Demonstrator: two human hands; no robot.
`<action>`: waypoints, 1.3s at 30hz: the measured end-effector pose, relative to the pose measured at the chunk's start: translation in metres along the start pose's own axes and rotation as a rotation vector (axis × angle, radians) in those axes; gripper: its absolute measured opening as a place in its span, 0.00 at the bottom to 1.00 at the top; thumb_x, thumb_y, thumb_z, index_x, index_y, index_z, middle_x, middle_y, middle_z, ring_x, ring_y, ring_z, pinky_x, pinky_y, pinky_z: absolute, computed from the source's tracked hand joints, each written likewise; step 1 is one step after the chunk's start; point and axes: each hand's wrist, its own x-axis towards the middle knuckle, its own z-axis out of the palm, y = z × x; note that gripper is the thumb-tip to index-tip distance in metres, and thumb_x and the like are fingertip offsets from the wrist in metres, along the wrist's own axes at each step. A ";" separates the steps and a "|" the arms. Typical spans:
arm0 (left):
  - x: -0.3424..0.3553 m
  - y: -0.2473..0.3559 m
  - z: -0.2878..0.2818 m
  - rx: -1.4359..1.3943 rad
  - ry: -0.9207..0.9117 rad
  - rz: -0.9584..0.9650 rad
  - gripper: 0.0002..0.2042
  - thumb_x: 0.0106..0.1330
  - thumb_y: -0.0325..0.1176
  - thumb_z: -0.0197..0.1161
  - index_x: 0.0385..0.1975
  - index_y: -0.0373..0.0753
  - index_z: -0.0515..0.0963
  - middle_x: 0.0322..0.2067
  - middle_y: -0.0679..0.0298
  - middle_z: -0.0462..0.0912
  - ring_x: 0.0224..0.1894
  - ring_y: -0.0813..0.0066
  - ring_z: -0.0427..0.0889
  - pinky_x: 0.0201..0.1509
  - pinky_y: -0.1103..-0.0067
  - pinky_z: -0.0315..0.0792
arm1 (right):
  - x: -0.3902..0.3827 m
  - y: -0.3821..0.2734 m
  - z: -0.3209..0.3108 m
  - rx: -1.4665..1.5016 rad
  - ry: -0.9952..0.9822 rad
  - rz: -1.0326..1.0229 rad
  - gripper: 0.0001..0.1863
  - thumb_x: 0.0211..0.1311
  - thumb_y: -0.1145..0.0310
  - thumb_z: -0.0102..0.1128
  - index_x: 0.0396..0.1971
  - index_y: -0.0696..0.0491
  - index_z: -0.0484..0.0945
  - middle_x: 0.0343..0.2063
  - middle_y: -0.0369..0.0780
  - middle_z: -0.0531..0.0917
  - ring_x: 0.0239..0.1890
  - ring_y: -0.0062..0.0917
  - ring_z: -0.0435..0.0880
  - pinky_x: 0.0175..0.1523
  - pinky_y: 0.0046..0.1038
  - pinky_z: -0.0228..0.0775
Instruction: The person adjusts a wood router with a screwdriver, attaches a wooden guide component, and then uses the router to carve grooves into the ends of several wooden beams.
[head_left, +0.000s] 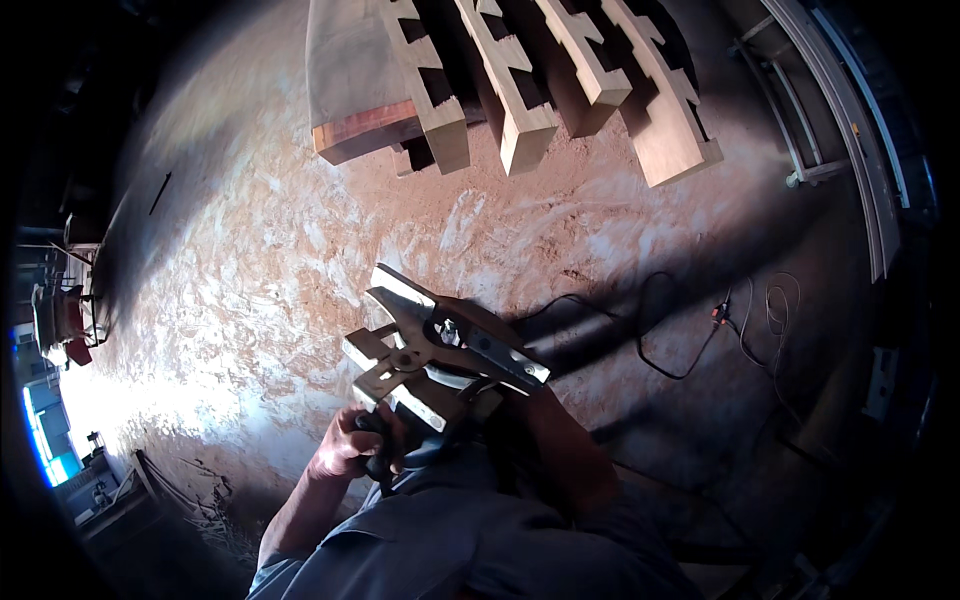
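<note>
In front of my body I hold a power tool (405, 358) with a flat, shiny metal base plate and a black handle; its exact kind is not clear. My left hand (352, 443) is closed round the black handle at its near left side. My right forearm reaches up to the tool's right end, and my right hand (532, 405) is mostly hidden in shadow behind the metal plate, so its fingers do not show.
Several thick wooden beams (520, 135) with cut notches lie ahead, beside a broad plank (350, 60). A dark cable (660, 368) with an orange connector (720, 313) runs over the dusty floor at right. Metal frames (795, 130) stand at far right; wood scraps (215, 510) lie lower left.
</note>
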 end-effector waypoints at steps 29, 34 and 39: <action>0.177 0.042 -0.035 0.229 0.660 0.007 0.20 0.61 0.31 0.62 0.51 0.30 0.69 0.27 0.62 0.77 0.22 0.77 0.77 0.22 0.80 0.71 | -0.117 -0.185 0.081 -0.239 0.086 -0.308 0.27 0.69 0.61 0.49 0.67 0.43 0.57 0.35 0.49 0.82 0.22 0.35 0.83 0.15 0.33 0.73; 0.194 0.042 -0.027 0.210 0.661 -0.010 0.18 0.61 0.33 0.62 0.48 0.31 0.72 0.27 0.64 0.77 0.22 0.78 0.76 0.21 0.81 0.70 | -0.121 -0.216 0.091 -0.257 0.149 -0.277 0.24 0.70 0.62 0.48 0.64 0.43 0.62 0.32 0.46 0.83 0.21 0.33 0.83 0.15 0.32 0.72; 0.202 0.043 -0.020 0.205 0.699 -0.017 0.16 0.62 0.33 0.62 0.46 0.32 0.73 0.27 0.65 0.77 0.22 0.79 0.76 0.21 0.81 0.69 | -0.123 -0.230 0.092 -0.274 0.082 -0.276 0.23 0.69 0.63 0.49 0.62 0.47 0.63 0.34 0.44 0.82 0.20 0.31 0.82 0.14 0.30 0.71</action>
